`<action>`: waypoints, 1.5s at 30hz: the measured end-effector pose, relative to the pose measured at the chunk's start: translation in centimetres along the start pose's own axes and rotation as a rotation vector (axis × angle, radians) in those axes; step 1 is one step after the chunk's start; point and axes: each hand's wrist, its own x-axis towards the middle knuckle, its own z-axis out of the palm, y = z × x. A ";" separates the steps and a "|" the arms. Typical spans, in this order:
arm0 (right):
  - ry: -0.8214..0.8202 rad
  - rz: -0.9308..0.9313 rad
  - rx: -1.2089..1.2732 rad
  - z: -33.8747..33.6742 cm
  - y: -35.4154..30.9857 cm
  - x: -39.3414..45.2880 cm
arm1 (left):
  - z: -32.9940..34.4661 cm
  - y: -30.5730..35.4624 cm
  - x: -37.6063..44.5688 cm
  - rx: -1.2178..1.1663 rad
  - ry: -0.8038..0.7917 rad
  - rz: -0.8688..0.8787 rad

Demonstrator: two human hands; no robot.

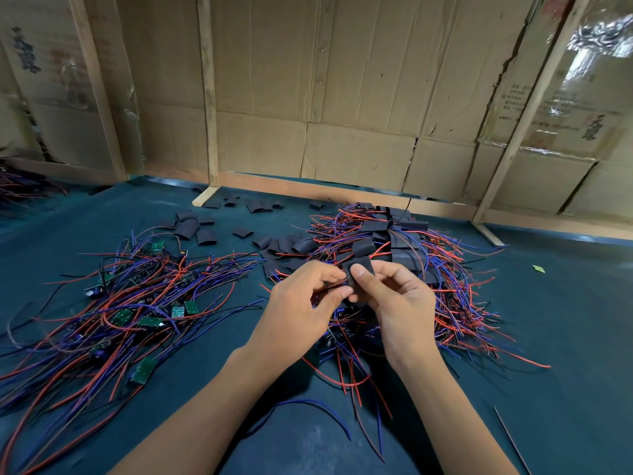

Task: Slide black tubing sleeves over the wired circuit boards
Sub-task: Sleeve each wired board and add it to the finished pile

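Black flattened tubing sleeve held at frame centre, pinched between both hands. Left hand at 9 o'clock of the sleeve, thumb and forefinger closed on its lower edge; remaining fingers curled beneath. Right hand at 3 o'clock, thumb pressed flat on the sleeve face, fingers curled behind. Board inside the sleeve: cannot tell. Red and blue wires trailing from below the hands toward 6 o'clock.

Counts: two large heaps, exact item numbers not countable. Heap of bare green circuit boards with red, blue and black leads at 9 o'clock, roughly six boards visible. Heap of sleeved boards with red and blue leads at 1 o'clock, directly behind the hands. Loose black sleeve pieces scattered at 11 o'clock, roughly two dozen. Smaller tangle of wires at far 10 o'clock edge.

Containers: none seen; all stock lying directly on dark teal mat. Cardboard-and-timber partition along 12 o'clock.
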 end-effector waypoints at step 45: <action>-0.022 0.059 0.005 0.3 0.3 -0.3 | -0.5 0.3 0.3 0.075 0.129 0.055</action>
